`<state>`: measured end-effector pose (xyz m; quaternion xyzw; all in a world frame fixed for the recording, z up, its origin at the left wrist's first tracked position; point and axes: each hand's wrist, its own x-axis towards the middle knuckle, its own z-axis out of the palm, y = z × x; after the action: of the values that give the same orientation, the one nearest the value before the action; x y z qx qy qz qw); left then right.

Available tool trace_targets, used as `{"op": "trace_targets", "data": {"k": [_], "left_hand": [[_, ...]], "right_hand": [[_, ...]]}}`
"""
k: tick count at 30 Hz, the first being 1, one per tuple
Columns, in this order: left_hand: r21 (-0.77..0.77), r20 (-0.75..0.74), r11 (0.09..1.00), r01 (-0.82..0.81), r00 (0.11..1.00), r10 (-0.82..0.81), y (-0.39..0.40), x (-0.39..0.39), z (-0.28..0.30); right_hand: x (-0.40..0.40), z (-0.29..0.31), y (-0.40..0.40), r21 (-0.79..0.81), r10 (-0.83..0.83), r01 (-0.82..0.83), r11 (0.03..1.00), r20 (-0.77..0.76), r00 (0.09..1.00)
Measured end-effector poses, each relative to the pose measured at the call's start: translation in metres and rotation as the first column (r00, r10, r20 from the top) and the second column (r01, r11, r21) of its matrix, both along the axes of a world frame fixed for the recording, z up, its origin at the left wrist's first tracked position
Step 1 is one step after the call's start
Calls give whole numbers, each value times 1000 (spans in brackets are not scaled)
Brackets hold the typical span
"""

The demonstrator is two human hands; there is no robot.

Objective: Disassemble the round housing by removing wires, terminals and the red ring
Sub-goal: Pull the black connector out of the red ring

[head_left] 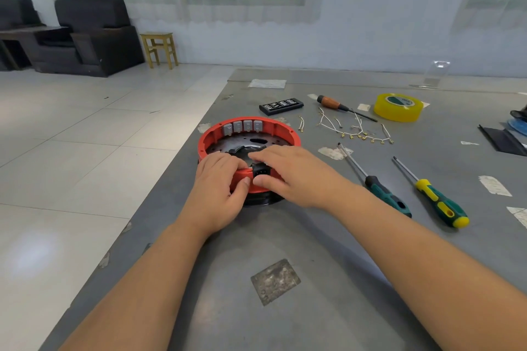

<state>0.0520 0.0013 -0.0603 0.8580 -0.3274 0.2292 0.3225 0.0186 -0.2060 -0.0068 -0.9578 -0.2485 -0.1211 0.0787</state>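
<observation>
With loose white wires already lying beyond the round red plastic ring, both my hands' fingers grip its near rim; four grey terminals remain inside.

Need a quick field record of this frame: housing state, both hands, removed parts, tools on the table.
housing: red ring not yet off the black base, near the table's left edge
terminals: four grey blocks inside the ring's far wall
left hand: grips the ring's near rim
right hand: fingers over the rim at a black connector
removed wires: loose pile to the right of the housing
tools: two green-handled screwdrivers, wooden-handled screwdriver, bit case
other: yellow tape roll
</observation>
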Motion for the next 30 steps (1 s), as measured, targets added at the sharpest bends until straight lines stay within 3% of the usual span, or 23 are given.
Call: {"op": "trace_targets", "data": {"k": [6,10,16,24,26,28,30], "left_hand": [[-69,-34,994,83,996,-85,3,1,1],[-52,-13,997,65,998,-66,2,2,0],[-33,-4,997,70,998,-70,5,5,-1],[-46,-11,996,78,997,-79,6,7,-3],[-52,-23,995,80,996,-81,5,7,-4],[-42,-48,996,80,995,-82,3,5,-4],[-45,-62,996,74,995,-76,0,2,-4]], "right_hand": [[12,-8,11,-277,-15,47,960,117,993],[15,-15,11,-277,10,41,960,181,983],[14,-23,11,-106,23,6,994,267,963],[14,-25,13,30,-12,4,1000,263,965],[18,-22,11,258,-81,34,966,173,982],[24,-15,6,487,-112,72,870,55,992],[24,-14,3,373,-112,84,924,53,992]]}}
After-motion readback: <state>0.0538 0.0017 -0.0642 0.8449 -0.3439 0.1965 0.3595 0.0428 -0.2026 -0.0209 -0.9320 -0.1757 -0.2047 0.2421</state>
